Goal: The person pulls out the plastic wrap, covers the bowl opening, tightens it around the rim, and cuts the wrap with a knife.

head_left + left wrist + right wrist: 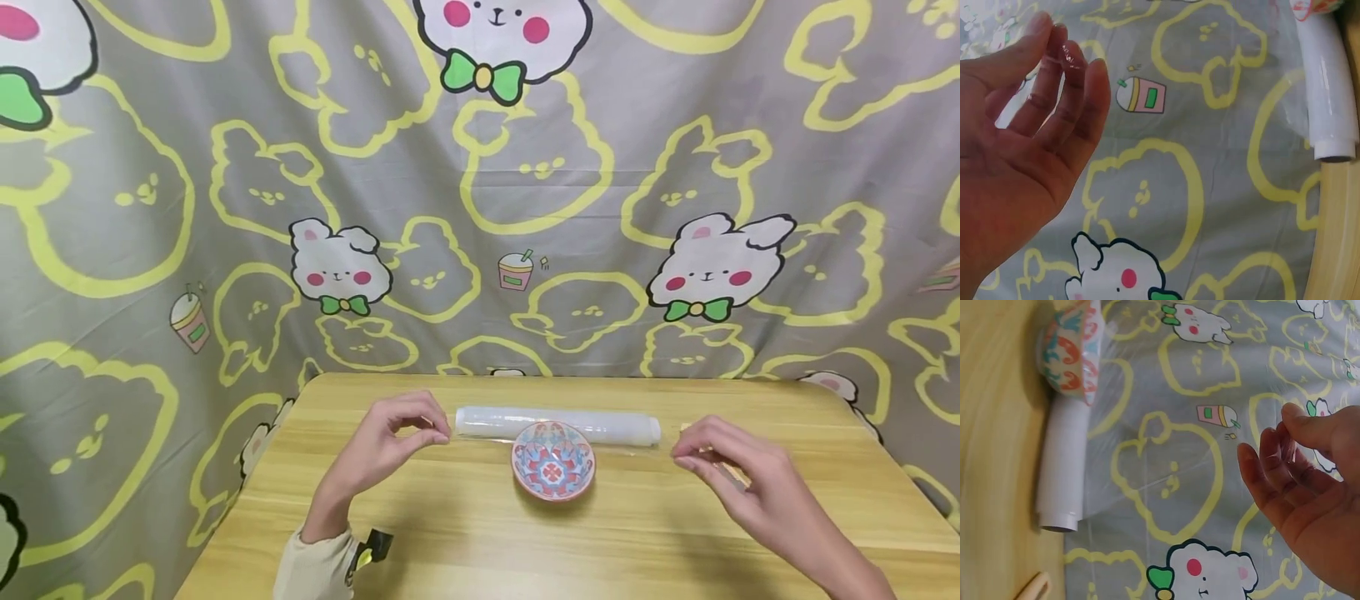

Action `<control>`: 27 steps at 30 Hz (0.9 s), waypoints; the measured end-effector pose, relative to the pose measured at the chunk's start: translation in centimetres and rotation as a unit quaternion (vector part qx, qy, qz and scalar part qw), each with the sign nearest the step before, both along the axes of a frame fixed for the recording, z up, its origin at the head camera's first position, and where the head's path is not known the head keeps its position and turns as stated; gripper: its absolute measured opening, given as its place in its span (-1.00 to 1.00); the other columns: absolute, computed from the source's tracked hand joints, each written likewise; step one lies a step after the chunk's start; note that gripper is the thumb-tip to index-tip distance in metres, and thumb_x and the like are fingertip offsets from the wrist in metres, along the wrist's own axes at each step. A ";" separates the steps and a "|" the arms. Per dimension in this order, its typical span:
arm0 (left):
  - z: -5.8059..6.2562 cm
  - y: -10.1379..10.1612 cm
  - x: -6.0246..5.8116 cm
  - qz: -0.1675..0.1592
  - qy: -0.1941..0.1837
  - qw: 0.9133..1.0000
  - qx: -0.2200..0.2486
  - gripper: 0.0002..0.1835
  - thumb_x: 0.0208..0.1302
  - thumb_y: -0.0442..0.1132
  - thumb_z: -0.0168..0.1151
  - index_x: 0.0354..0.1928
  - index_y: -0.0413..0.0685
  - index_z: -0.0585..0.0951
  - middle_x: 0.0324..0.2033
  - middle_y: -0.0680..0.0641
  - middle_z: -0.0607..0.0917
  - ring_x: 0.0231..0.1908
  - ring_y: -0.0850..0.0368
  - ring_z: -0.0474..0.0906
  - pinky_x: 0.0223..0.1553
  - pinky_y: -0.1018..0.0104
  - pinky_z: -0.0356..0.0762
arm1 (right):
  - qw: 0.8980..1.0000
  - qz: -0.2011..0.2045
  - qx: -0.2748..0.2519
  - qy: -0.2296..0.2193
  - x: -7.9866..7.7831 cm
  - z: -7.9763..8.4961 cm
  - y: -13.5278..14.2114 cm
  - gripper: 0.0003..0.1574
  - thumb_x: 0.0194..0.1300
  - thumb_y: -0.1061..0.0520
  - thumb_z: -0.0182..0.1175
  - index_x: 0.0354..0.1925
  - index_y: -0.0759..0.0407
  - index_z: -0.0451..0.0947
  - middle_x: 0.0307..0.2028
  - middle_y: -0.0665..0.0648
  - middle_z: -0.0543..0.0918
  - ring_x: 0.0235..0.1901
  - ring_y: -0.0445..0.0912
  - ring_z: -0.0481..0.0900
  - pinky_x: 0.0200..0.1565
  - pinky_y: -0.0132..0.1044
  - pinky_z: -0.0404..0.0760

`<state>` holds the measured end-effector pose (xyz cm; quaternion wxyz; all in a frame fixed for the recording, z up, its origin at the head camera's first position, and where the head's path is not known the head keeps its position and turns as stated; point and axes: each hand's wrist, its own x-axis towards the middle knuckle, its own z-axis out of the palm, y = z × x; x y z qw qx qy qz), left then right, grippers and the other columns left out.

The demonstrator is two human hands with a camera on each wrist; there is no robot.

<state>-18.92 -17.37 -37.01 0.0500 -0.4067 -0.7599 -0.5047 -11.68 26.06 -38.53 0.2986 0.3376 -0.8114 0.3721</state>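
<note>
Two grips hold clear film, its full spread hard to make out. Left of the patterned bowl, the left hand pinches it between thumb and fingers; right of the bowl, the right hand pinches likewise. Just behind the bowl, the white roll lies on the counter.

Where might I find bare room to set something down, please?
Bare tabletop lies in front of the patterned bowl, left of the left hand and right of the right hand. It is crowded behind the bowl, around the cling film roll.
</note>
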 end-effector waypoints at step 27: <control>-5.7 0.9 -0.5 -0.266 -0.224 0.913 -0.213 -0.92 0.15 -0.57 0.39 -0.33 -0.32 0.70 -0.38 -0.12 0.78 -0.35 0.41 0.64 -0.16 0.29 0.74 | 0.970 0.184 0.078 -0.135 2.1 -7.8 0.9 -0.41 0.20 0.51 0.35 -0.07 -0.17 0.58 -0.18 -0.20 0.59 -0.26 -0.29 0.58 -0.25 -0.52 0.53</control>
